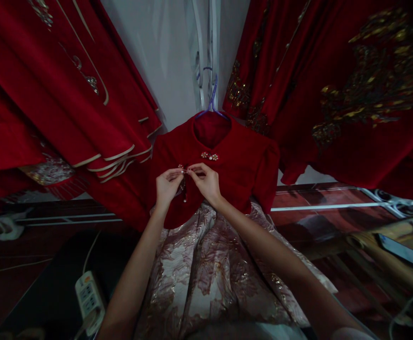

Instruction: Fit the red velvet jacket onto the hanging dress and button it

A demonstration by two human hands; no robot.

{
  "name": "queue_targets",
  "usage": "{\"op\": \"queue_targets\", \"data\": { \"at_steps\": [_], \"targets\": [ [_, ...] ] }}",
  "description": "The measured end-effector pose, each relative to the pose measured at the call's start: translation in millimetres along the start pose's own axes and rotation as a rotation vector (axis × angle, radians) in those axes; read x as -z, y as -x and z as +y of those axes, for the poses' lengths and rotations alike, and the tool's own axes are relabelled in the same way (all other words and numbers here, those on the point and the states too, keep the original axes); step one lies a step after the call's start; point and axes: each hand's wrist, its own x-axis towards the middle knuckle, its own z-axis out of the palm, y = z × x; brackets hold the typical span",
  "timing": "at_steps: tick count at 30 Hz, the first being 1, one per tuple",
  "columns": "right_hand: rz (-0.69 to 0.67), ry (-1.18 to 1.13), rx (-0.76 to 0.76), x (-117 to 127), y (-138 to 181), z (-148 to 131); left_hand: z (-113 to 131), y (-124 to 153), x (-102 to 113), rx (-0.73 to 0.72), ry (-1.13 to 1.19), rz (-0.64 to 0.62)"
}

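A: Start far left.

B: Got red gowns (96, 108) with pale piping, hung in folds. Also silvery beadwork on some. Below those, see a white power strip (90, 302) on a dark surface (47, 297), cable (92, 251) at its top end.

A: Go right.

B: Reached left hand (167, 188), up against red jacket (242, 165), fingers pinching a small beaded clasp (184, 171) from the left.

A: Say where, exactly.

B: On jacket front, left of centre in view, below the neckline. Got a beaded drop (184, 200) just under. Can't tell if fastened: too small, partly covered.

A: Continue.

B: See right hand (206, 182) just beside, thumb and fingertips gripping the same clasp from the right. Almost meeting left fingertips.

A: Describe mid-view.

B: Short jacket, hung on a purple hanger (212, 97). Got a neck clasp (210, 156) too, beaded, near the collar, above right hand. Below jacket, find shiny patterned cloth (220, 283), creased.

A: Finish right side.

B: See dark red robes (295, 113) with gold beadwork, hung close to jacket. Lower down, white rail (330, 207). Far right, phone (407, 254) on a wooden counter (401, 230).
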Motion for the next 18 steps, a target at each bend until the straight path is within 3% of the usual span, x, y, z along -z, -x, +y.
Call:
{"op": "queue_targets", "data": {
  "at_steps": [10, 18],
  "targets": [
    [-0.024, 0.044, 0.066, 2, 0, 1, -4, 0, 0, 0.037, 0.057, -0.029],
    [-0.026, 0.092, 0.038, 2, -4, -1, 8, 2, -1, 0.034, 0.054, -0.067]
  ]
}}
